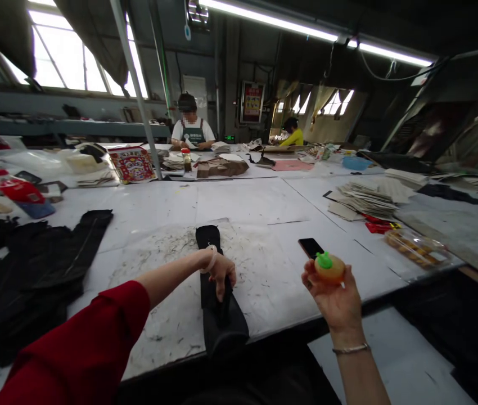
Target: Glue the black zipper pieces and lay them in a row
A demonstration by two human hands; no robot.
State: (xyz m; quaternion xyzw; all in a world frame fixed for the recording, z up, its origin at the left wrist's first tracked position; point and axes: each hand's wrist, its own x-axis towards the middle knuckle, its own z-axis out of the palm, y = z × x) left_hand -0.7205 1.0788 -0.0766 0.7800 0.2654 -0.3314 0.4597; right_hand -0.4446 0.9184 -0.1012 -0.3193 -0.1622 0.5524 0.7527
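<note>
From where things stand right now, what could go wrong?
Spill: the right hand holds up an orange container with a green top, and a phone lies on the table close by in the view; any leak might reach it.

Slip: the black piece runs to the table's near edge, so it could slide off if the left hand on it eases.
</note>
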